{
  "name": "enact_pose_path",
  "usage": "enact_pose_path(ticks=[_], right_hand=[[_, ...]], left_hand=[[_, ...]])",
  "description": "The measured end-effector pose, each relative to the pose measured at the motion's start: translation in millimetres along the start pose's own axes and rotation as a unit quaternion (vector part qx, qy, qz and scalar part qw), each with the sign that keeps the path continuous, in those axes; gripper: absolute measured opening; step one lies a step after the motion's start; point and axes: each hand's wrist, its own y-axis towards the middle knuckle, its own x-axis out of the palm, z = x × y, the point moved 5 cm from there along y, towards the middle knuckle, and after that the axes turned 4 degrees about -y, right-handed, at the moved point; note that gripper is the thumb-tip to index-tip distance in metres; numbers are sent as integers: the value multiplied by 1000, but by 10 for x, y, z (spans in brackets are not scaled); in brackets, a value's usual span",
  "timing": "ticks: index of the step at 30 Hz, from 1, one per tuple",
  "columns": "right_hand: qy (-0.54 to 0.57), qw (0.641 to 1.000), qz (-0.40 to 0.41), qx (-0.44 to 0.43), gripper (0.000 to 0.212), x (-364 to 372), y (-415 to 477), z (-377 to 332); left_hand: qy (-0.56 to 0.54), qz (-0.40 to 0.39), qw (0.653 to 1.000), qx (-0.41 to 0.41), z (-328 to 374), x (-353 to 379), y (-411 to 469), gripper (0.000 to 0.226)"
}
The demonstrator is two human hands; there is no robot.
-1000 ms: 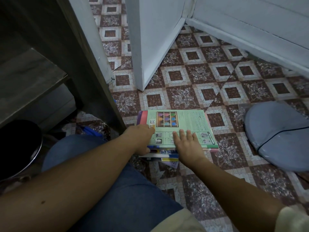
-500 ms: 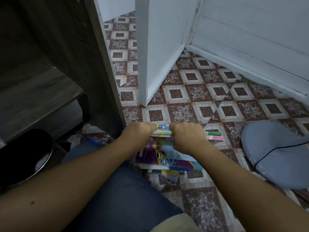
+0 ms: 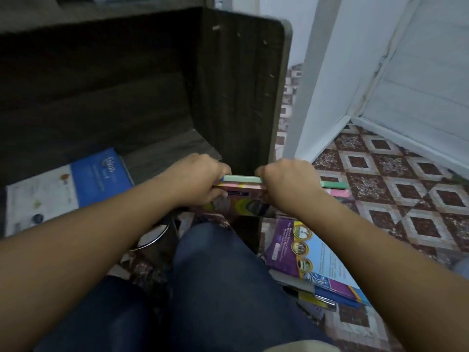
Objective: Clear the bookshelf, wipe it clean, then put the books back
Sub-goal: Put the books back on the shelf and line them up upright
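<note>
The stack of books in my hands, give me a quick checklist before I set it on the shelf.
1. Both hands grip the stack of books: left hand and right hand closed on it: ok.
2. Bare space on the shelf board to the right of the blue book: ok.
3. Stack clear of the side panel: not ok, it sits right in front of the panel's edge.
4. Shelf wiped clean: cannot tell.
5. More books on the floor left to return: ok, noted.

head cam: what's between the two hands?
Head view: the spines of the held books span the gap between left hand and right hand.
</note>
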Motion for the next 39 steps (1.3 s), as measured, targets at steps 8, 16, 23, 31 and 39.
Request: enact_pose_path(ticks=[8, 16, 23, 31, 39], right_hand=[[-26, 988, 120, -89, 17, -781, 378, -925], [-26, 955, 234, -179, 28, -1175, 879, -2123], [-20, 949, 204, -239, 54, -679, 1402, -2945], [38, 969, 40, -242, 70, 344, 1651, -3327], [23, 946, -7, -324, 101, 485, 1943, -3348]], left_hand=[[108, 133, 980, -98, -719, -521, -1004, 28], [188, 217, 930, -231, -1488, -700, -2121, 23], [246, 172, 908, -294, -2062, -208, -2578, 31], [231, 112, 922, -291, -2313, 620, -2722, 34], [127, 40, 925, -355, -2628, 848, -2857, 72]])
